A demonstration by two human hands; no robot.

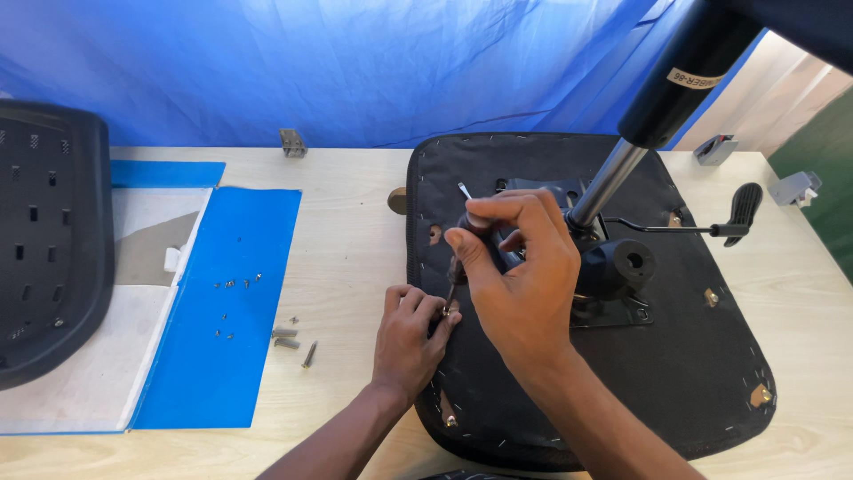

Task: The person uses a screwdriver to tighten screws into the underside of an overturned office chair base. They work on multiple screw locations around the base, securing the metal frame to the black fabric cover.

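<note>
The seat underside [675,356] is covered in matt black cloth, pinned by small bright metal staples. The gas lift [613,178] is made of polished metal below a glossy black cylinder. The bench [346,240] is of pale, smooth wood. A glossy blue sheet [222,311] is strewn with small metal screws [284,338]. The backrest shell [44,240] is moulded in matt black plastic.

Far left, a black perforated chair back [44,240] lies on the pale wooden table [346,231]. Beside it a blue sheet [222,356] carries tiny screws [235,284]; larger bolts [289,338] sit just right. Blue tarp [311,62] hangs behind.
</note>
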